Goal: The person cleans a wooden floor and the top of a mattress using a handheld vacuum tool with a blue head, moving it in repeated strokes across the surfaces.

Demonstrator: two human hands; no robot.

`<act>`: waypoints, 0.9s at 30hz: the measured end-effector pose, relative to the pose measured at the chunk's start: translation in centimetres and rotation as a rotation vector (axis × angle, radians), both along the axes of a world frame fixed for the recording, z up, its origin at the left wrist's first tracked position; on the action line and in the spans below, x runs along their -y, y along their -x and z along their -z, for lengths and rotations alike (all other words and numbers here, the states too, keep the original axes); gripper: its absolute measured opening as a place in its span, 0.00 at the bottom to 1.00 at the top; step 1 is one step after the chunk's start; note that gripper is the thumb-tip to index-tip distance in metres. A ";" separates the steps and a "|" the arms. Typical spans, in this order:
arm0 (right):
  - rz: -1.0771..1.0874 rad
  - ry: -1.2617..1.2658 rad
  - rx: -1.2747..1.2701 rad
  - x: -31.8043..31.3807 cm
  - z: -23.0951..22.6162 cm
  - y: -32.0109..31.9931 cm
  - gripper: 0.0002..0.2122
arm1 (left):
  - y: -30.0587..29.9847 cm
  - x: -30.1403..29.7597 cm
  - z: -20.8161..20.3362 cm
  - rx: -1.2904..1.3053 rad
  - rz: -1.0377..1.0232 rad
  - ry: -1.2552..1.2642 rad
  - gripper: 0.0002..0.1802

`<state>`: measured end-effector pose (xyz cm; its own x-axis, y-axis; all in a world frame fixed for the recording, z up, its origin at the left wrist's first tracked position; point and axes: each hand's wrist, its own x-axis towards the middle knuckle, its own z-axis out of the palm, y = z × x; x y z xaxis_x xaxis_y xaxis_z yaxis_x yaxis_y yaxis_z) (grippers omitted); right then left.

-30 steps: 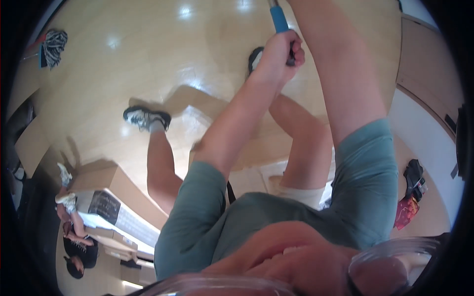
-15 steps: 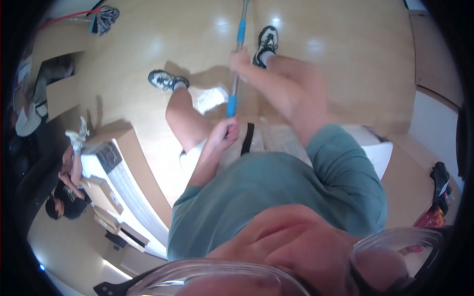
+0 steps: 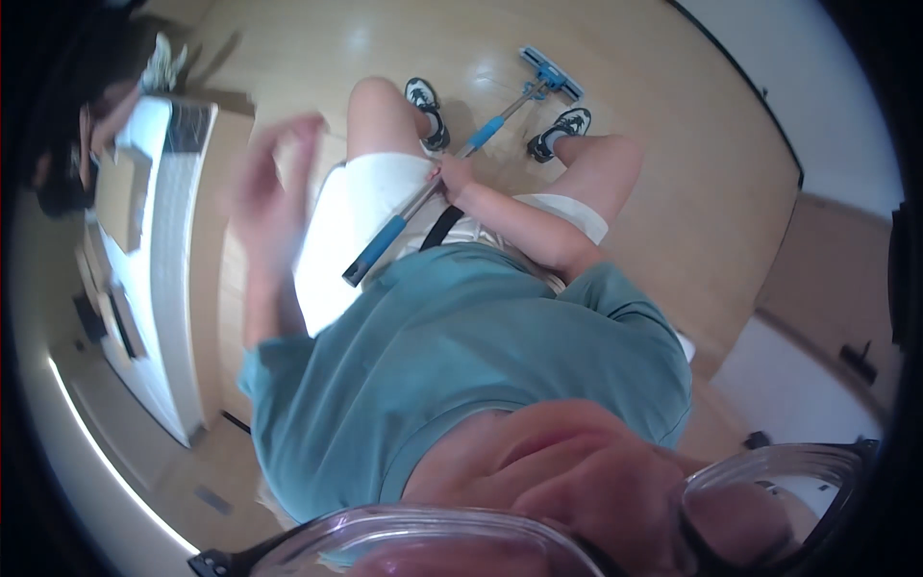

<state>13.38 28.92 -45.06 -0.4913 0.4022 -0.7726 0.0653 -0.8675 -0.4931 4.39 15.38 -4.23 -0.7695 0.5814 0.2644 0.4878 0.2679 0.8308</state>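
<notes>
A mop (image 3: 487, 132) with a silver pole, blue grips and a flat blue-and-white head lies slantwise in front of me. Its head rests on the floor near my shoes, and its dark-tipped handle end points back toward my left hip. My right hand (image 3: 455, 180) is closed round the middle of the pole, close to my lap. Off to the left, my left hand (image 3: 272, 197) is raised away from the mop, somewhat blurred. Its fingers look parted, with nothing visible in them.
Wood-look floor (image 3: 673, 192) spreads ahead and to the right, bounded by a pale wall (image 3: 769, 77). On the left stands a long white-topped counter (image 3: 173, 269) with open cardboard boxes (image 3: 120, 202). Another person (image 3: 72, 173) is at its far side.
My left hand has let go of the mop's handle end and lifted off to the left. My view has turned, the mop now slants to the right, and its head has come into sight.
</notes>
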 end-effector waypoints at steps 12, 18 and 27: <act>-0.507 -0.536 0.220 -0.3 1.6 -6.9 0.10 | 0.9 4.5 -11.4 -0.690 0.511 -0.873 0.13; -0.398 -0.468 0.154 2.2 -1.0 -6.5 0.14 | -0.6 7.0 -12.0 -0.731 0.509 -0.848 0.15; -0.506 -0.613 0.009 0.3 -2.4 -7.4 0.08 | -2.4 8.0 -14.3 -0.661 0.517 -0.808 0.19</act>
<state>20.80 28.57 -42.64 -0.7231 0.4864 -0.4905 0.3850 -0.3057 -0.8708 6.81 7.35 10.10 -0.0640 0.2647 0.9622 0.7858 -0.5809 0.2121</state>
